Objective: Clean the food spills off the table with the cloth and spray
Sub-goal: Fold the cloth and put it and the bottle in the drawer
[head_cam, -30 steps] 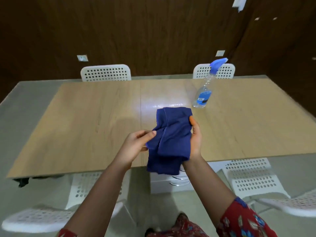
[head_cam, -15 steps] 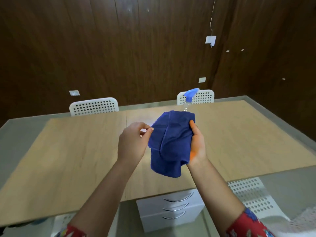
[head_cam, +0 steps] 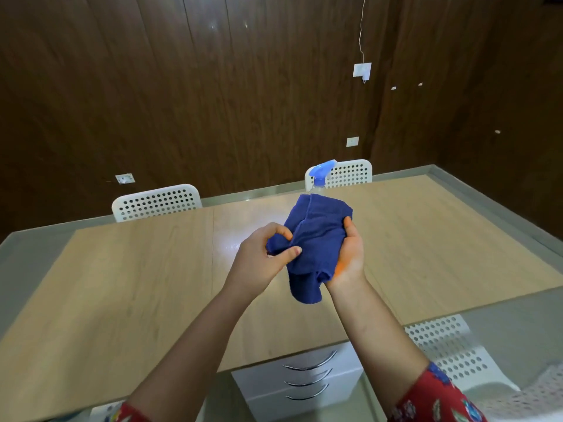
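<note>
Both my hands hold a folded dark blue cloth (head_cam: 316, 239) in the air above the wooden table (head_cam: 137, 284). My left hand (head_cam: 262, 257) pinches the cloth's left edge between thumb and fingers. My right hand (head_cam: 350, 254) cups the right side, with the thumb up along the edge. An orange stain shows on my right palm. Behind the cloth stands the spray bottle (head_cam: 321, 175); only its blue trigger head and clear neck show. I see no spill on the visible tabletop.
White perforated chairs stand at the far side, one at the left (head_cam: 155, 202) and one at the right (head_cam: 350, 173). Another white chair (head_cam: 451, 351) is at the near right. A white drawer unit (head_cam: 298, 379) sits under the table's near edge. Dark wood panels form the wall.
The view has tilted up, showing more wall. My left hand's fingers have closed onto the cloth's left edge, and the cloth now hides most of the spray bottle.
</note>
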